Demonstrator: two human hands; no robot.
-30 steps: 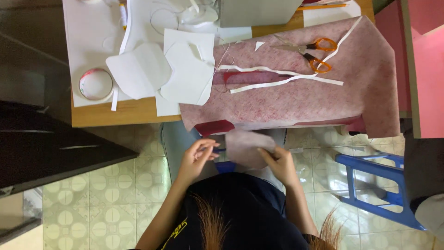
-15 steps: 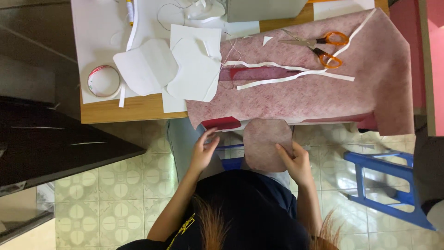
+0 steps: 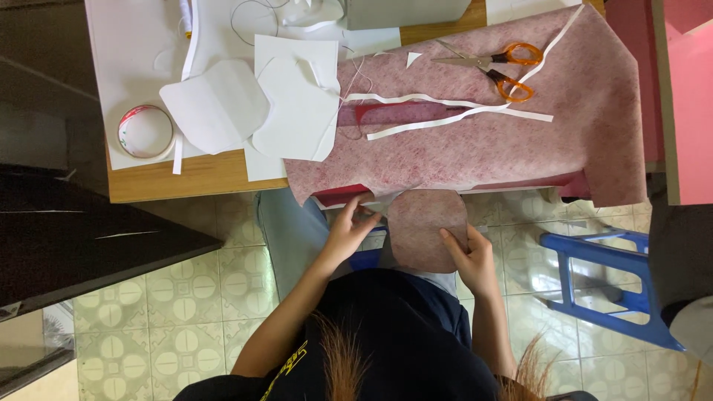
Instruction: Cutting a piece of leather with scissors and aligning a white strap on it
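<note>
The right hand point(image 3: 469, 256) pinches the rounded pink fabric piece point(image 3: 427, 229) at its 4 o'clock edge, just below the table point(image 3: 197, 174) edge, above the lap. The left hand point(image 3: 349, 230) has its grip clenched on the piece's 10 o'clock edge. At 1 o'clock on the pink cloth point(image 3: 520, 141) lie orange-handled scissors point(image 3: 497, 67); a tape roll point(image 3: 145, 131) sits at 10 o'clock.

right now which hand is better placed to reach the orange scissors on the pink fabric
Probably the right hand: it holds the round pink piece on the side below the orange scissors. The left hand sits further over, pinching that piece's edge.
</note>
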